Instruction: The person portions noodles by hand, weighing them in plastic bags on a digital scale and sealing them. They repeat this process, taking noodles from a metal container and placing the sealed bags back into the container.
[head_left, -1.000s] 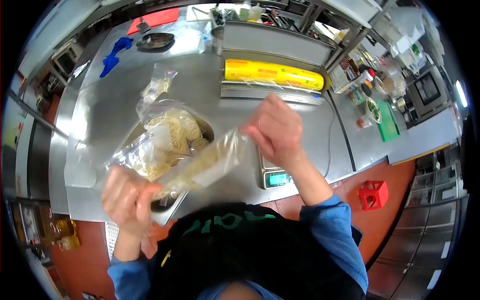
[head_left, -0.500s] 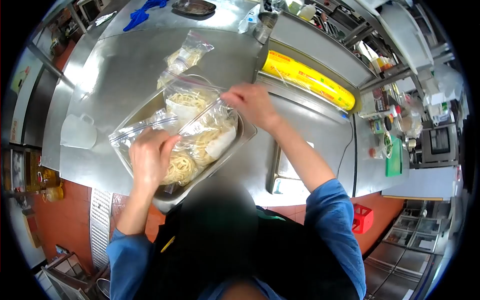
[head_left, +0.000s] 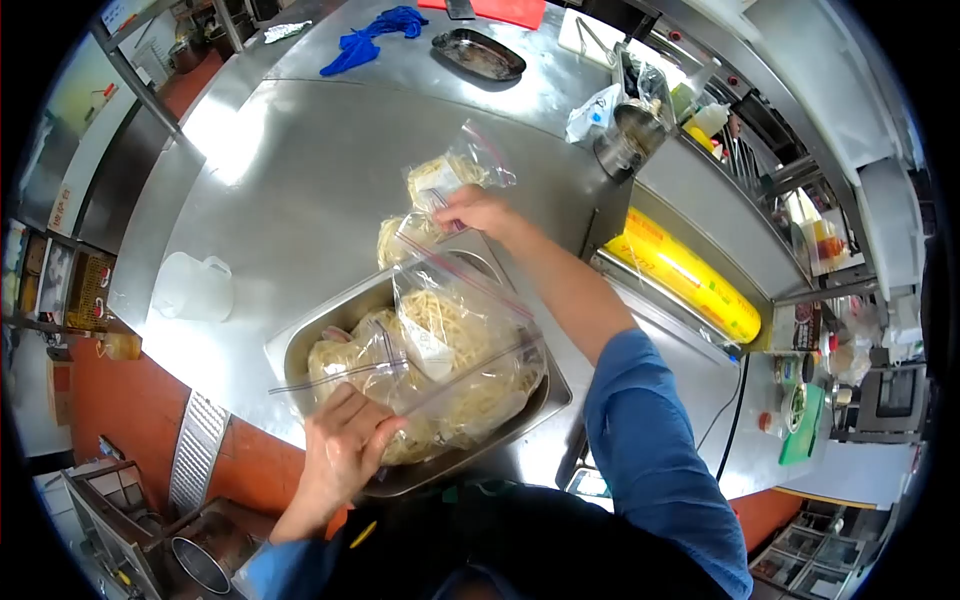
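Observation:
A deep metal tray holds several clear zip bags of pale noodles. My left hand is at its near-left side, closed with thumb and fingers on the upper edge of a zip bag of noodles. Behind that one, another noodle bag with a white paper inside lies in the tray. My right hand reaches past the tray's far edge. Its fingers pinch a zip bag on the table there, and a further noodle bag lies just beyond.
A translucent plastic jug stands left of the tray. To the right is a yellow wrap roll in a holder. Farther back are blue gloves, a dark oval pan and a metal container.
My right hand has left the bag edge in the tray and moved forward to a bag beyond it. My left hand stays at the near-left bags. The camera view has shifted.

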